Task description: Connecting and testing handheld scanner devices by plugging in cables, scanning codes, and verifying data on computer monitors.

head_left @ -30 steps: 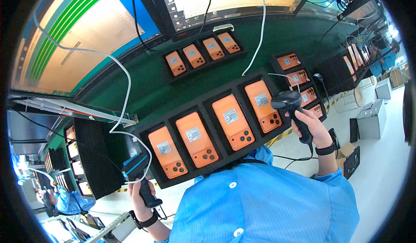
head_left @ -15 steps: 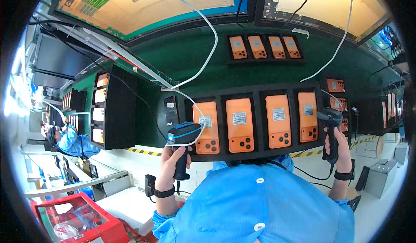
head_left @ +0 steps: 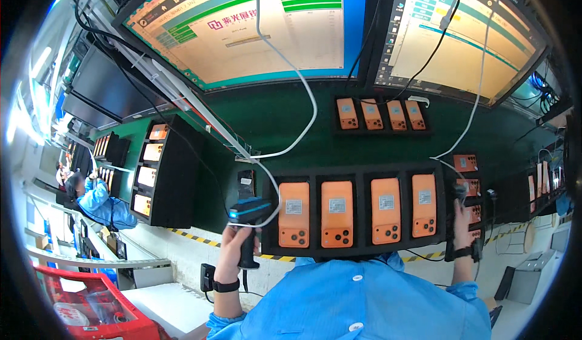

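Observation:
My left hand [head_left: 232, 248] grips a black handheld scanner [head_left: 248, 215] with a blue head, its white cable running up toward the screens. It sits just left of a black foam tray [head_left: 357, 173] holding several orange phones [head_left: 337, 212] lying back up. My right hand [head_left: 462, 218] grips a second dark scanner [head_left: 458, 195] at the tray's right edge, beside a smaller tray of orange phones [head_left: 467, 164].
Another black tray with several orange phones [head_left: 381, 114] lies farther back on the green bench. Two large monitors [head_left: 267, 24] hang above. A black rack of phones [head_left: 159, 170] stands at left. A red crate [head_left: 91, 309] sits lower left. Another person in blue [head_left: 100, 197] works at far left.
The view has swung right and closer to the tray. My left hand with the scanner has shifted right toward the tray's left edge; my right hand has risen beside the right edge.

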The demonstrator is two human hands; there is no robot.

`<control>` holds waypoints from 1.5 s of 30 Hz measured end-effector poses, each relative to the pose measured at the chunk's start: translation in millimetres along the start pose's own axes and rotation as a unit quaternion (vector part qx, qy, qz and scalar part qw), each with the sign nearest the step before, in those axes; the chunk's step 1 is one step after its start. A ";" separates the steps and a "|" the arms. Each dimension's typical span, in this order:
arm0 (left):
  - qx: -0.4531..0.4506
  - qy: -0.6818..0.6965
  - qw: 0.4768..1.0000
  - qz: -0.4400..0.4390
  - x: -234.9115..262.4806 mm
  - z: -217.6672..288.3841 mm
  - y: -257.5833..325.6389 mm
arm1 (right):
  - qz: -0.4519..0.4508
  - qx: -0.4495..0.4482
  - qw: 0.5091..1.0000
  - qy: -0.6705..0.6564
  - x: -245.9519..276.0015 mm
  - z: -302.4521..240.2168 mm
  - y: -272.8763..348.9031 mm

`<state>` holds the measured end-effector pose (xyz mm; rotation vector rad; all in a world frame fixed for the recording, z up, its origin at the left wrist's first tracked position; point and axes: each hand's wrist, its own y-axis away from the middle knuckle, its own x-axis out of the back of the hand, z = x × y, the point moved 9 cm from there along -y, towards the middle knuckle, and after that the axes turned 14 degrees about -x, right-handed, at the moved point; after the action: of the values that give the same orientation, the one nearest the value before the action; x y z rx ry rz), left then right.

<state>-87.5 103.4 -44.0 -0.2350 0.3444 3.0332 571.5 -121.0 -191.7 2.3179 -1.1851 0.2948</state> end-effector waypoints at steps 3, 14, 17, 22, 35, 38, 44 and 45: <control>-0.026 0.004 0.999 0.036 15.5 -4.1 -14.7 | -0.095 -0.078 0.990 -0.069 -34.0 98.4 -35.8; 0.055 -0.033 0.992 -0.110 -46.9 -8.0 6.0 | -0.112 -0.254 0.951 -0.133 -91.6 142.7 -23.7; 0.038 -0.015 0.993 -0.114 -43.2 -9.0 7.4 | -0.122 -0.262 0.939 -0.186 -78.9 131.4 -29.1; 0.033 -0.003 0.993 -0.109 -47.1 -3.9 5.0 | -0.173 -0.198 0.927 -0.267 -52.8 62.3 -54.5; -0.192 -0.328 0.924 0.048 109.8 -192.1 -138.4 | -0.076 0.328 0.916 0.218 -118.0 -235.7 101.4; -0.138 -0.326 0.934 0.056 115.5 -268.5 -153.4 | 0.004 0.409 0.862 0.298 -130.9 -240.0 111.3; -0.220 -0.549 0.805 0.038 78.3 -187.9 -141.2 | -0.018 0.369 0.886 0.280 -131.7 -245.7 107.5; -0.252 -0.454 0.853 0.059 92.0 -177.6 -136.5 | -0.031 0.371 0.898 0.234 -128.9 -251.3 106.6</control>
<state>-139.6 201.1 -259.3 1.1891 -0.5222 2.8438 419.2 51.1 4.1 2.6427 -0.8222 1.4010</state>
